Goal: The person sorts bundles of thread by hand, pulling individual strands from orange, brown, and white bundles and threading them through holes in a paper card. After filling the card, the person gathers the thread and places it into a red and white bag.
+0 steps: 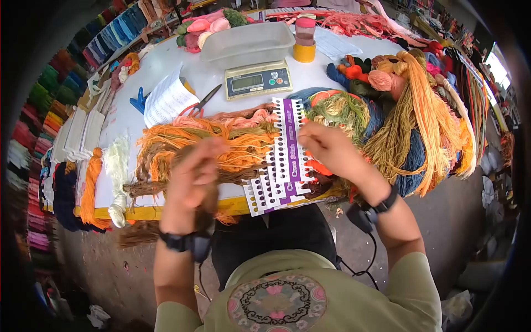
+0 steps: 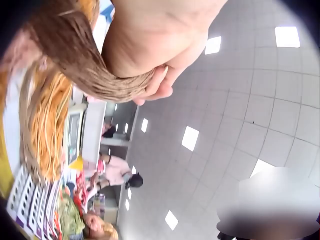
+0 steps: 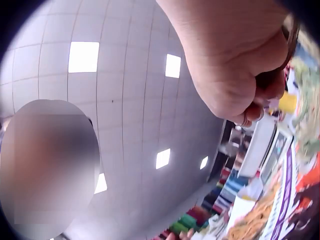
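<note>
My left hand [image 1: 193,174] is raised over the front table edge and blurred in the head view. In the left wrist view its fingers curl round a thick brown hank of thread [image 2: 82,55]. My right hand [image 1: 332,149] hovers by the right edge of a white and purple Cross Stitch card [image 1: 291,141], fingers curled in. A thin brown thread [image 3: 293,47] runs along its fingers in the right wrist view; the fist hides the rest. More punched cards [image 1: 257,196] lie beneath the top one. Orange and brown thread [image 1: 238,149] lies left of the cards.
Behind are a digital scale [image 1: 259,80], a clear plastic tub [image 1: 249,47], scissors [image 1: 204,100] and a paper sheet [image 1: 171,99]. Multicoloured hanks [image 1: 415,127] hang over the right edge; a white hank [image 1: 117,177] and an orange hank [image 1: 92,185] hang at the left.
</note>
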`<state>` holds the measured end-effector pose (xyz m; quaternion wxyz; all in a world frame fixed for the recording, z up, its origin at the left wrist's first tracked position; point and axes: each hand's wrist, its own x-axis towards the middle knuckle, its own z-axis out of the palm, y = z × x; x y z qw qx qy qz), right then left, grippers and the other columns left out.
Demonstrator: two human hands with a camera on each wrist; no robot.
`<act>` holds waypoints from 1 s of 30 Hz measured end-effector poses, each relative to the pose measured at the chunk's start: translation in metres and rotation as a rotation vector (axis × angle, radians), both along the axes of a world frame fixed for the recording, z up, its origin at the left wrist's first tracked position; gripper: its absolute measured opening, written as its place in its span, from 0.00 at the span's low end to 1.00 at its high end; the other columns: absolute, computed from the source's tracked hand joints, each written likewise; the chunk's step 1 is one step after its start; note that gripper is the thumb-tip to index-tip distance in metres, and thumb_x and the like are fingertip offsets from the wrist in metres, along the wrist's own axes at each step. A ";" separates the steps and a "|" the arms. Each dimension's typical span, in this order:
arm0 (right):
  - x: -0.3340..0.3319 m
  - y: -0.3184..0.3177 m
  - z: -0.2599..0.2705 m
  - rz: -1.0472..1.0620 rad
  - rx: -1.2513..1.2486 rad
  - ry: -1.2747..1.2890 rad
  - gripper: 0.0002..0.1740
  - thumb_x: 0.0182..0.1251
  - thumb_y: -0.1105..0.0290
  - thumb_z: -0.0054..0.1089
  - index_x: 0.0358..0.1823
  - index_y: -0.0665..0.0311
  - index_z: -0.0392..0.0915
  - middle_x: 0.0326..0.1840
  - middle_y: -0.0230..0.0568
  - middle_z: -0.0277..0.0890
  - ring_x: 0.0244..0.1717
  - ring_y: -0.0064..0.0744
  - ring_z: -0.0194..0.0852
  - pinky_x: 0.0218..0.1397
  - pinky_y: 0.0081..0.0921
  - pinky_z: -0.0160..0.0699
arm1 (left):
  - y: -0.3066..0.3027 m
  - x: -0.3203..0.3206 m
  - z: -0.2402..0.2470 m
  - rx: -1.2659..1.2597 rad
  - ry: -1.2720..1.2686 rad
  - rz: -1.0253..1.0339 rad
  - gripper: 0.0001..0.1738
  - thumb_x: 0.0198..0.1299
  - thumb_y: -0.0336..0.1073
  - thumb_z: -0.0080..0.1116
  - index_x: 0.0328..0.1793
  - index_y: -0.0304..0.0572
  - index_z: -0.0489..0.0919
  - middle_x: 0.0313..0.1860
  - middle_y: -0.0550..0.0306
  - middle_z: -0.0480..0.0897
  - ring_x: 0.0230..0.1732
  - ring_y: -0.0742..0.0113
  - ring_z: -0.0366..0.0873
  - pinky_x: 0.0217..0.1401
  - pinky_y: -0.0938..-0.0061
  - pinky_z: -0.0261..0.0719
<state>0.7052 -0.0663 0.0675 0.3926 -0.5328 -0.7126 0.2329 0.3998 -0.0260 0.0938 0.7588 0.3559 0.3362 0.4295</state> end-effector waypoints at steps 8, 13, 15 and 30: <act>-0.007 0.047 -0.053 0.188 -0.185 0.006 0.05 0.68 0.67 0.56 0.40 0.59 0.77 0.29 0.41 0.79 0.31 0.38 0.78 0.38 0.32 0.75 | 0.026 0.097 -0.068 -0.028 0.489 -0.287 0.13 0.63 0.36 0.58 0.50 0.37 0.77 0.30 0.62 0.80 0.25 0.76 0.77 0.19 0.85 0.60; -0.006 0.051 -0.046 0.136 -0.343 0.053 0.08 0.67 0.64 0.58 0.41 0.59 0.75 0.28 0.43 0.78 0.31 0.39 0.78 0.37 0.33 0.75 | 0.034 0.103 -0.077 -0.085 0.250 -0.327 0.07 0.67 0.36 0.55 0.45 0.41 0.77 0.26 0.66 0.76 0.22 0.81 0.70 0.19 0.86 0.56; -0.006 0.055 -0.047 0.149 -0.328 0.048 0.09 0.67 0.64 0.58 0.41 0.60 0.75 0.28 0.44 0.78 0.31 0.41 0.78 0.37 0.34 0.74 | 0.035 0.106 -0.079 -0.051 0.270 -0.340 0.05 0.66 0.35 0.55 0.43 0.43 0.77 0.25 0.68 0.74 0.21 0.82 0.68 0.19 0.86 0.54; 0.003 0.050 -0.041 0.243 -0.584 0.315 0.10 0.68 0.65 0.60 0.41 0.65 0.75 0.25 0.31 0.73 0.25 0.18 0.71 0.24 0.20 0.73 | 0.030 0.072 -0.066 0.006 0.474 -0.058 0.11 0.68 0.38 0.56 0.43 0.38 0.77 0.30 0.59 0.81 0.22 0.78 0.72 0.20 0.85 0.62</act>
